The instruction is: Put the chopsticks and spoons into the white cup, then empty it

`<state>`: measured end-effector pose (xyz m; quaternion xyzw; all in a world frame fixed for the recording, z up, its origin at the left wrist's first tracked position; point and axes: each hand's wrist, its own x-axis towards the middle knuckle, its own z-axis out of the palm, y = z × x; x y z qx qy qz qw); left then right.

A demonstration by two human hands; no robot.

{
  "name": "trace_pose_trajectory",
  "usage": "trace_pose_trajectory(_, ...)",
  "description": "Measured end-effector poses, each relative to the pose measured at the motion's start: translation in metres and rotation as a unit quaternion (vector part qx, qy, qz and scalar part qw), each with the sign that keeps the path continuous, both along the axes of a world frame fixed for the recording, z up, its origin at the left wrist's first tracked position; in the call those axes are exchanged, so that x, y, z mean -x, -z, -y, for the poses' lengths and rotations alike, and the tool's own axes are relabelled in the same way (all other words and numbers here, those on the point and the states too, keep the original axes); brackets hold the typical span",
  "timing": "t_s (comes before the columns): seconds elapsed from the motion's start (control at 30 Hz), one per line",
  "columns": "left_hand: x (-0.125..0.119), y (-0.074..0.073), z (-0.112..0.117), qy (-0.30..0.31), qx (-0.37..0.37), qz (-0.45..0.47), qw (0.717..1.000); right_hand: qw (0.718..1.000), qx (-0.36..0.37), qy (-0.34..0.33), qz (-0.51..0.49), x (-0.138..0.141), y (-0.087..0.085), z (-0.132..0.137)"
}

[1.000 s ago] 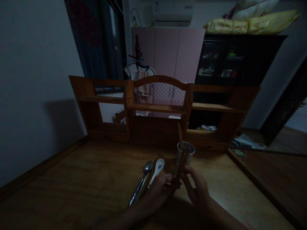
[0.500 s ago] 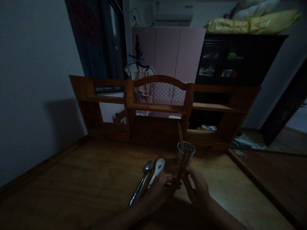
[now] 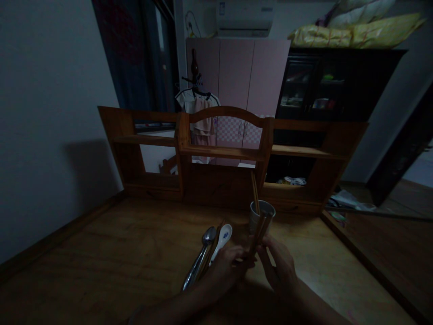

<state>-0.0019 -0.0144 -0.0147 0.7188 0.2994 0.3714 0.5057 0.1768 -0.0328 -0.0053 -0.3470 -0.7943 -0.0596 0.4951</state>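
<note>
A small bundle of wooden chopsticks [image 3: 260, 232] is held upright and slightly tilted in front of a light-coloured cup [image 3: 267, 208]. My left hand [image 3: 230, 268] is closed around its lower part. From the right, my right hand [image 3: 279, 262] pinches the same bundle with thumb and fingers. More chopsticks [image 3: 255, 192] stand inside the cup, leaning toward the back. Left of my hands lie a white spoon [image 3: 223, 239] with a blue mark, metal spoons [image 3: 207, 237] with long shiny handles, and thin wooden chopsticks [image 3: 214, 246] between them. The lower ends of the held chopsticks are hidden.
The wooden desk [image 3: 118, 253] carries a shelf unit [image 3: 223, 153] along its back edge, just behind the cup. A wall [image 3: 50, 135] borders the left side. Beyond stand a pink wardrobe [image 3: 237, 76] and a dark cabinet [image 3: 338, 85]. The room is dim.
The held chopsticks fan slightly apart at their tops, and my right fingers have shifted a little. The cup and the spoons stay where they were.
</note>
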Motion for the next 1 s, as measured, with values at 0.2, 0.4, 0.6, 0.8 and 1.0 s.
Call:
trace_pose_trajectory(0.2,0.0003,0.0005,-0.0005,0.000,0.004,-0.003,1.000,1.000,-0.008,0.005,-0.001,-0.0002,0.0018,-0.0004)
trace_pose_trajectory(0.4,-0.0004,0.0023,-0.0013,-0.003,0.001,0.001,1.000,1.000,-0.017,0.018,0.008,-0.0002,0.0040,-0.0002)
trace_pose_trajectory(0.6,-0.0005,0.0044,-0.0026,-0.006,-0.025,0.002,1.000,1.000,-0.009,0.013,0.019,-0.0014,0.0050,-0.0001)
trace_pose_trajectory(0.8,-0.0013,0.0085,-0.0045,-0.017,-0.039,-0.006,0.999,1.000,-0.015,-0.004,0.013,0.0001,0.0010,0.0001)
trace_pose_trajectory(1.0,-0.0001,0.0070,-0.0027,-0.007,-0.018,0.004,1.000,1.000,0.010,-0.008,0.012,-0.0006,0.0017,0.0009)
